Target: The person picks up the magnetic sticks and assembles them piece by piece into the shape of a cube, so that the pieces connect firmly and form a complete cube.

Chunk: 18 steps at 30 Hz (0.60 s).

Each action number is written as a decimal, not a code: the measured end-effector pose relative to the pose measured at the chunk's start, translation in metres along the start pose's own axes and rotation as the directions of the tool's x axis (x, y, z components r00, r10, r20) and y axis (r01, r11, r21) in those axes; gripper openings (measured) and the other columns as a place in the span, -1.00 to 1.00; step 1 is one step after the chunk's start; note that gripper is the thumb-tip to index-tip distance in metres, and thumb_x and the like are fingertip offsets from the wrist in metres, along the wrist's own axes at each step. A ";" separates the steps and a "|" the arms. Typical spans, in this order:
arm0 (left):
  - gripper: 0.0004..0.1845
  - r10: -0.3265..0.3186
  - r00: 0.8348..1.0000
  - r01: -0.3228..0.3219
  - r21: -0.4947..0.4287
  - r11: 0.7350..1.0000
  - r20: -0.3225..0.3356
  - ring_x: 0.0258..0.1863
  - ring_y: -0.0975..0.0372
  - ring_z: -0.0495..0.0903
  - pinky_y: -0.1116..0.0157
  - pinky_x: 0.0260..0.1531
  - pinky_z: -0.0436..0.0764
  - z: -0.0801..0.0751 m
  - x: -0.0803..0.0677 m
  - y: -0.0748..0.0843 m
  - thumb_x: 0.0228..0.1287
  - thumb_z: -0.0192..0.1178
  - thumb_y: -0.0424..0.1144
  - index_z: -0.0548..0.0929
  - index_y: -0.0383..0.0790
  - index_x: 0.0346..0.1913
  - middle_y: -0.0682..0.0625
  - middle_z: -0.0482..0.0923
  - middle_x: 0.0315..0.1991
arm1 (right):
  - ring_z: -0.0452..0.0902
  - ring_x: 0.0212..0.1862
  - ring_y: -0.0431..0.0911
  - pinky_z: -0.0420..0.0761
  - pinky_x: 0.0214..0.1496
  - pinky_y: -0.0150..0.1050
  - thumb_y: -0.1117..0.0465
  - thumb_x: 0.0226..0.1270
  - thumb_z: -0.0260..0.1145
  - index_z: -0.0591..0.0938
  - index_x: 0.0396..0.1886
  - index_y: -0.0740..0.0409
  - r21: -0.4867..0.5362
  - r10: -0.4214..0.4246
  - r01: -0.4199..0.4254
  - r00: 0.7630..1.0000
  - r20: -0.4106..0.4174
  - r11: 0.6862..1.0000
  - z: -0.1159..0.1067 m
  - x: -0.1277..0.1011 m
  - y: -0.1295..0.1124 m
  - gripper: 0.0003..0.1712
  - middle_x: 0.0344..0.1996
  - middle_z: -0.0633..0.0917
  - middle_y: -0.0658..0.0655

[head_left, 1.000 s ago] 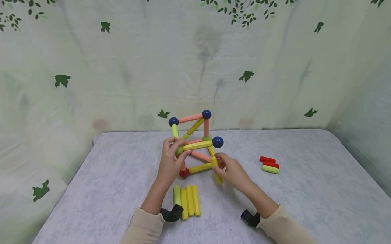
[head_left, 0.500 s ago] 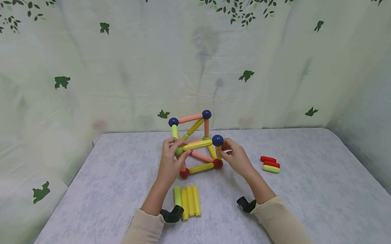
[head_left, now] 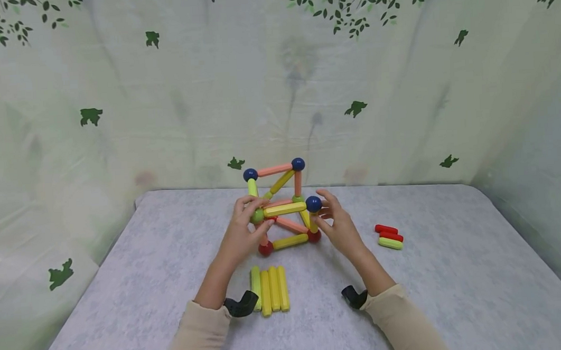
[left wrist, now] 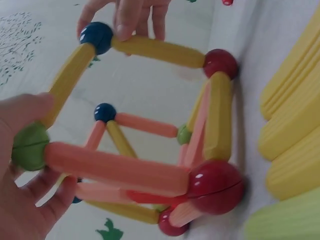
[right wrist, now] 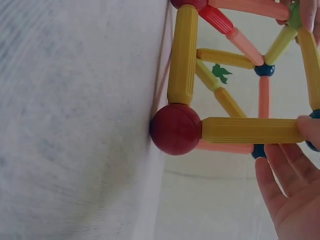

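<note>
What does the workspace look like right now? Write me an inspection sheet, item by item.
Surface: grey mottled table cover, flat.
Job's things: rod-and-ball frame stands on the cover, blue balls on top, red balls at its base.
Clutter: row of yellow rods lying side by side near the person; two red rods and a green one to the right.
Grips: left hand holds the green ball at the frame's corner; right hand touches the near blue ball with straight fingers.
Cables: nothing seen.
Surroundings: pale cloth backdrop printed with green leaves; black wrist mounts on both sleeves.
</note>
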<state>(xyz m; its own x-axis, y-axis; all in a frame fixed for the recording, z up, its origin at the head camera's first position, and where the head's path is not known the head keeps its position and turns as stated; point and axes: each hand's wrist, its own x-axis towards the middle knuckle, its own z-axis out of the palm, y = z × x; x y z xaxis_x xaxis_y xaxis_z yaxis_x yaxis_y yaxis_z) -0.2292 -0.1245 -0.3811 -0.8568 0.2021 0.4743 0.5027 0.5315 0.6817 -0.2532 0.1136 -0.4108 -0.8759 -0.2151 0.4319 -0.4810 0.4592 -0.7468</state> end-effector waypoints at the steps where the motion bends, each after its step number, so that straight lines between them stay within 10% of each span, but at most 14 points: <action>1: -0.55 -0.005 1.000 0.005 0.006 1.000 0.009 -0.19 0.17 0.38 0.24 -0.24 0.50 -0.003 0.000 0.000 0.10 0.27 -0.30 0.45 -0.18 0.08 -0.10 0.18 0.09 | 0.50 -0.16 -0.06 0.53 -0.12 -0.13 0.34 0.18 0.25 0.16 0.27 -0.12 -0.010 -0.029 0.029 0.999 -0.013 1.000 0.000 0.000 0.000 -0.28 -0.13 0.55 0.16; 18: -0.59 -0.001 1.000 0.000 -0.035 0.999 -0.027 -0.27 0.15 0.43 0.18 -0.22 0.53 -0.009 -0.001 0.001 0.06 0.29 -0.31 0.48 -0.32 0.00 -0.15 0.29 -0.07 | 0.53 -0.19 -0.07 0.55 -0.18 -0.22 0.37 0.20 0.21 0.24 0.23 0.00 -0.054 -0.084 0.081 0.995 -0.059 0.995 -0.002 -0.002 -0.001 -0.38 -0.21 0.57 0.14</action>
<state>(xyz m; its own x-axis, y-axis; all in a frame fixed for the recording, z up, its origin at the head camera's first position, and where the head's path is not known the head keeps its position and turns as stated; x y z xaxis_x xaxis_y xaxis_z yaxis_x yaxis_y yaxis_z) -0.2266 -0.1322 -0.3762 -0.8538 0.1792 0.4887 0.5066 0.5023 0.7008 -0.2505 0.1152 -0.4098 -0.8288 -0.2015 0.5220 -0.5472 0.4863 -0.6812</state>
